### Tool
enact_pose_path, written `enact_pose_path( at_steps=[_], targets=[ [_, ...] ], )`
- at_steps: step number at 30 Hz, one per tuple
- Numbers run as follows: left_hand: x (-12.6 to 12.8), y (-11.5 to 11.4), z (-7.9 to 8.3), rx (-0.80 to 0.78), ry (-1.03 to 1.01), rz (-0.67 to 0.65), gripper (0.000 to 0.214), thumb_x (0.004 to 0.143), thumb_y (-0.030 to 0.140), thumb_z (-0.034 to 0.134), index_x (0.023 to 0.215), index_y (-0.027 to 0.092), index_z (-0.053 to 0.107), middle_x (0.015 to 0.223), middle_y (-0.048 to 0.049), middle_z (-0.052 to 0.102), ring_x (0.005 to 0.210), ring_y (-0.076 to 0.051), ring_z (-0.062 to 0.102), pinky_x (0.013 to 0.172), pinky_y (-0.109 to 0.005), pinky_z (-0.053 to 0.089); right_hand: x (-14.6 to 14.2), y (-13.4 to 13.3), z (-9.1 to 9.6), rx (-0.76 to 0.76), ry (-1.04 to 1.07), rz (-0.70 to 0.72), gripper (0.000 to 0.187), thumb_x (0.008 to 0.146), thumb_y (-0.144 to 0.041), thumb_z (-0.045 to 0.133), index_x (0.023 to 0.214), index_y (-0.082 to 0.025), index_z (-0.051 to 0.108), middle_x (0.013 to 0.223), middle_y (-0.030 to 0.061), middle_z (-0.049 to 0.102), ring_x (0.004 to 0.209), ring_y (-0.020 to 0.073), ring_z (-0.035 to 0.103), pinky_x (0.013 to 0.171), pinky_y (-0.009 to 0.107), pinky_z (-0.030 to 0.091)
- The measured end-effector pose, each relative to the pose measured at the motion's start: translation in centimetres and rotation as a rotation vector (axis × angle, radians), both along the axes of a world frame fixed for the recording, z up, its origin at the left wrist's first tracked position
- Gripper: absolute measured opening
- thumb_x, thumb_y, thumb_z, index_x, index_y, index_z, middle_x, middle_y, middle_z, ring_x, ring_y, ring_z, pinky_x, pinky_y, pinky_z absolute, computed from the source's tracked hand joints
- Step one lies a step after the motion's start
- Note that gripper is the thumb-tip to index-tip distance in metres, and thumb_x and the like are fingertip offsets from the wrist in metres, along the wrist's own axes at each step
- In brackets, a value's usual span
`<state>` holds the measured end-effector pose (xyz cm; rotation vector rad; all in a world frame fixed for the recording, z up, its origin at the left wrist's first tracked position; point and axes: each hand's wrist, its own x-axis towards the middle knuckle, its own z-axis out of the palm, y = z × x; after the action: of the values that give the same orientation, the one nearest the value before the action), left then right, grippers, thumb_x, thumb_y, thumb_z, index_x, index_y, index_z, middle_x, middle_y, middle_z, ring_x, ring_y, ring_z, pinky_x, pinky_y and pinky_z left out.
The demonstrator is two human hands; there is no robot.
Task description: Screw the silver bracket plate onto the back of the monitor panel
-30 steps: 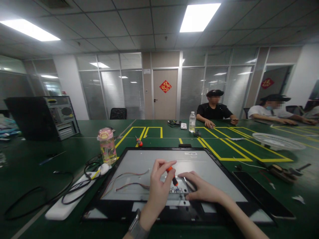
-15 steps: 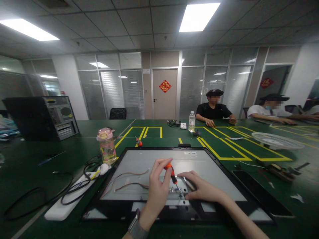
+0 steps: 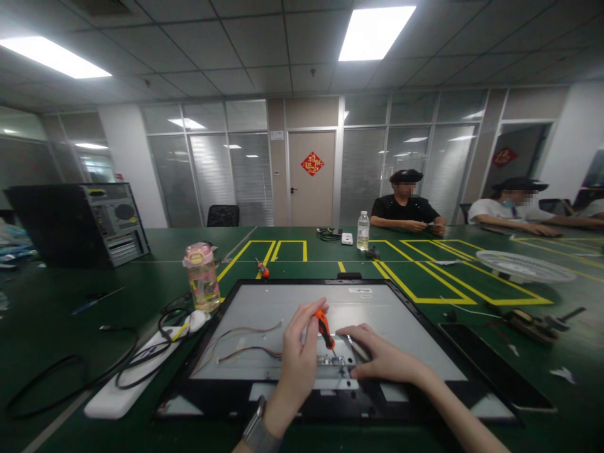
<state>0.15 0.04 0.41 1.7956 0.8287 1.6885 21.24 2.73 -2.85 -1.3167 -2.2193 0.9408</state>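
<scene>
A flat display panel [image 3: 264, 308] with a grey back and black frame lies in front of me. My left hand [image 3: 301, 352] grips an orange and black screwdriver [image 3: 323, 327], tilted, its tip down at a small circuit board [image 3: 330, 360] near the panel's front edge. On the right side of that board rests my right hand [image 3: 380, 355], thumb and fingers apart around its end; whether anything small is under the fingertips I cannot make out. Thin coloured wires [image 3: 243, 352] run over the panel to the left of my left hand.
Left of the panel are a white power strip [image 3: 123, 377] with black cables and a pink-lidded bottle [image 3: 202, 277]. A computer case [image 3: 70, 223] stands far left. To the right lie a black slab [image 3: 495, 365] and a tool [image 3: 531, 326]. Two people sit across the table.
The screwdriver has turned slightly in my left hand, its tip staying at the board. My right hand has hardly moved. Across the table, one person's hands have come together.
</scene>
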Motion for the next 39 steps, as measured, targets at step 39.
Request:
enact_pose_path(
  at_steps=[39],
  targets=[
    [0.10,0.61,-0.32,-0.032,0.009,0.053,0.024,0.088,0.034,0.056,0.103,0.021,0.070,0.092,-0.0046,0.055,0.087,-0.018,0.056,0.081,-0.031,0.047,-0.01,-0.04,0.09,-0.003,0.011,0.000,0.075,0.063,-0.023,0.074,0.133,-0.022,0.049,0.121,0.0075,0.049,0.117,0.0261,0.046,0.105,0.035,0.033]
  ],
)
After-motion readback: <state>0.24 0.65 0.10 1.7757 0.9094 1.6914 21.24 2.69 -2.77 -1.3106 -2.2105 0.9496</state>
